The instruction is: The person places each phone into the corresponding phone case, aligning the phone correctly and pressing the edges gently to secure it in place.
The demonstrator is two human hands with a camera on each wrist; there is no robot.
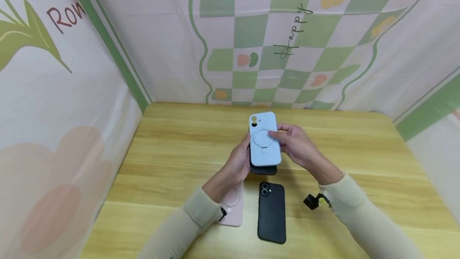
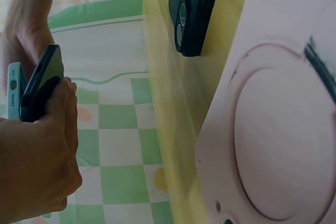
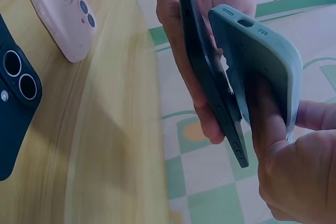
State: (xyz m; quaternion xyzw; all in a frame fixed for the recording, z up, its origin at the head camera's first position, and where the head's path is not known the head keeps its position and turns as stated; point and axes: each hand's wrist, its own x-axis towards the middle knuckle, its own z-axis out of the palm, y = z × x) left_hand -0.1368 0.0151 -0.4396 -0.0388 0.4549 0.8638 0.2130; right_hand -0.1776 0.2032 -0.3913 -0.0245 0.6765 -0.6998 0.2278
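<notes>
My left hand [image 1: 238,161] holds a dark phone [image 1: 264,170], mostly hidden in the head view behind a light blue phone case [image 1: 264,139]. The case bears a ring on its back and two round camera openings. With thumb on the back and fingers inside, my right hand [image 3: 294,177] pinches the case. In the right wrist view, the case tilts away from the dark phone [image 3: 207,72], with a narrow gap between them. The left wrist view shows the left hand [image 2: 42,161] gripping the phone's edges.
A black phone [image 1: 272,213] lies camera side up on the wooden table [image 1: 172,147], below the hands. Left of it lies a pink phone case [image 1: 235,211] with a ring, partly under the left forearm; whether it contains a phone, I cannot tell. Patterned cloth [image 1: 251,31] hangs behind the table.
</notes>
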